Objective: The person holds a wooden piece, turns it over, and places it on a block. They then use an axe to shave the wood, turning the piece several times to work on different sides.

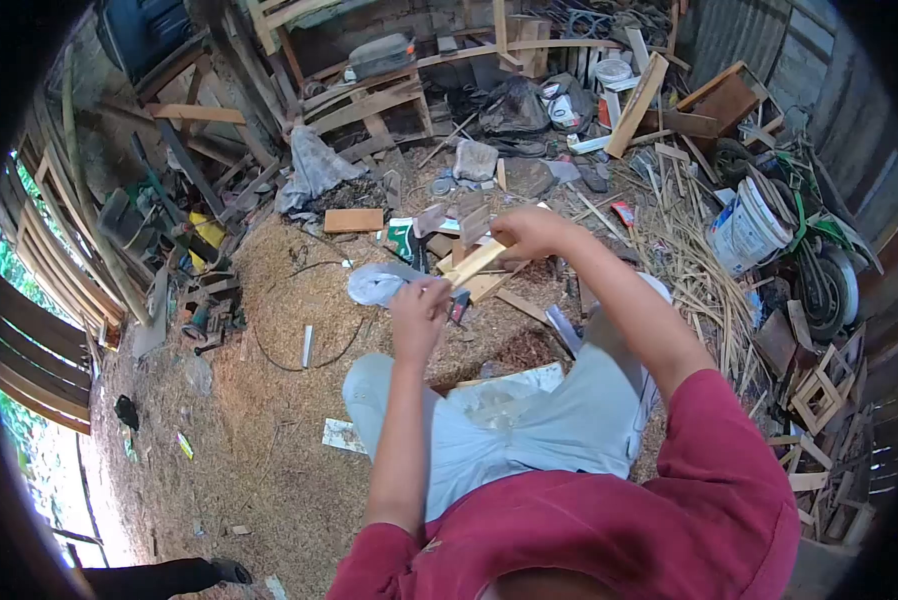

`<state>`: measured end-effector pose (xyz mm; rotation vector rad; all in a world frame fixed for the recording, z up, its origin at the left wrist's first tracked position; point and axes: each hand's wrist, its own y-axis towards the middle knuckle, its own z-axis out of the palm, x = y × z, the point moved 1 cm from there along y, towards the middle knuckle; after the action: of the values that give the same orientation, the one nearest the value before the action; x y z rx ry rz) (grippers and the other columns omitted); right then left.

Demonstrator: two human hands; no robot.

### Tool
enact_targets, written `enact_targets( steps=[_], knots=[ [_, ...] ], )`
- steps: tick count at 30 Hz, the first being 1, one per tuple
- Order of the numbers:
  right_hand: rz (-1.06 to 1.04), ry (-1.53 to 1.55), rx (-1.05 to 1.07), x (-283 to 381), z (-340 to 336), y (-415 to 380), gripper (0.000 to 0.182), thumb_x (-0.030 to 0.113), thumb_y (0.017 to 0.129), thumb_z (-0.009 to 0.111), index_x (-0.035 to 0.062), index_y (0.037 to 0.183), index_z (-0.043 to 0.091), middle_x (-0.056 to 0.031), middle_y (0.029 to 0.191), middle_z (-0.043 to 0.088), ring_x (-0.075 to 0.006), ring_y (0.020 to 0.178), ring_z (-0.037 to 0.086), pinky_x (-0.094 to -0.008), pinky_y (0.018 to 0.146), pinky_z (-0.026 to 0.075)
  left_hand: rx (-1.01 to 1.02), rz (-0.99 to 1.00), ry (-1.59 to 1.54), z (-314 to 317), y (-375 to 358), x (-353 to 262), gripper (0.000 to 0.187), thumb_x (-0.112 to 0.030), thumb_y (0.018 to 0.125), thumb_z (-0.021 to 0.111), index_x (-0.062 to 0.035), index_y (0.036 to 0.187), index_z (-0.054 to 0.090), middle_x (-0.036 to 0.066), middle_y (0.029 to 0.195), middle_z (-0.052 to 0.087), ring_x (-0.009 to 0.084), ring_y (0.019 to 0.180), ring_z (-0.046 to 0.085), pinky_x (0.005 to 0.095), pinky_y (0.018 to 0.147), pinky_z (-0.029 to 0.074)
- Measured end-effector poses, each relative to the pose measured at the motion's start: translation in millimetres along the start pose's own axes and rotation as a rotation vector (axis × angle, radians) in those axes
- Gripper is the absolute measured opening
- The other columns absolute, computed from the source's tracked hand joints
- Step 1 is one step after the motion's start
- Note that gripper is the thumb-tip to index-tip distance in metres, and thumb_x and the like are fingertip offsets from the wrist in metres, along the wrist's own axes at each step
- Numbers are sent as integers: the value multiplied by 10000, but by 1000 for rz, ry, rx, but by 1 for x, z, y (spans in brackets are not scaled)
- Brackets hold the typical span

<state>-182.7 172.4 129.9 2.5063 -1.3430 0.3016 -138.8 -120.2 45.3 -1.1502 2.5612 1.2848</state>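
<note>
A short pale wooden strip [476, 262] is held at a slant between my two hands. My right hand [529, 235] is closed round its upper end, and my left hand [424, 300] is closed at its lower end. Other light wood pieces [487, 287] lie just beneath it. Beside my left hand are a crumpled whitish plastic bag [379, 284] and a small dark and red object [459, 307], which is too small to name. A green and white packet [401, 238] lies beyond my left hand.
Sawdust [259, 420] covers the floor. An orange-brown block [353, 220] lies ahead. Wood strips [719, 290], a white bucket [744, 230] and a wheel [829, 290] are at the right. Another person's dark-clothed leg [159, 578] shows at the lower left.
</note>
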Motion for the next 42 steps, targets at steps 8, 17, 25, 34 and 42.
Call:
enact_targets(
  steps=[8, 17, 25, 34, 42],
  knots=[
    [158, 191, -438, -45, -16, -56, 413, 368, 750, 843, 31, 886, 648, -165, 863, 653, -392, 842, 647, -482, 708, 492, 259, 327, 260, -23, 127, -58, 397, -61, 784, 744, -212, 1151, 732, 51, 1100, 671, 299, 1048, 610, 435, 866, 458],
    [205, 136, -959, -59, -55, -84, 386, 331, 736, 871, 65, 953, 694, -121, 910, 672, -359, 937, 647, -465, 829, 476, 225, 642, 328, -25, 244, -117, 266, -129, 802, 736, -213, 1054, 721, 8, 1093, 665, 267, 1040, 607, 423, 867, 450],
    [182, 137, -1006, -61, -43, -66, 416, 383, 789, 842, 74, 1033, 707, -112, 986, 693, -338, 982, 645, -450, 886, 475, 286, 683, 476, -44, 263, -125, 283, -176, 885, 706, -260, 1154, 731, -6, 1083, 665, 220, 1000, 606, 385, 870, 443],
    [229, 213, -963, -49, -41, -58, 446, 449, 828, 815, 68, 1038, 715, -133, 981, 706, -369, 916, 673, -460, 804, 528, 332, 660, 441, -60, 273, -111, 332, -166, 862, 739, -174, 1190, 687, -5, 1127, 682, 232, 1087, 616, 403, 935, 438],
    [429, 395, -911, -32, -27, -41, 517, 602, 945, 630, 96, 993, 726, -158, 888, 720, -383, 838, 703, -494, 725, 540, -4, 333, 23, -49, 296, -112, 839, -136, 823, 807, -115, 1548, 385, 145, 1497, 499, 336, 1395, 480, 464, 1174, 344]
  ],
)
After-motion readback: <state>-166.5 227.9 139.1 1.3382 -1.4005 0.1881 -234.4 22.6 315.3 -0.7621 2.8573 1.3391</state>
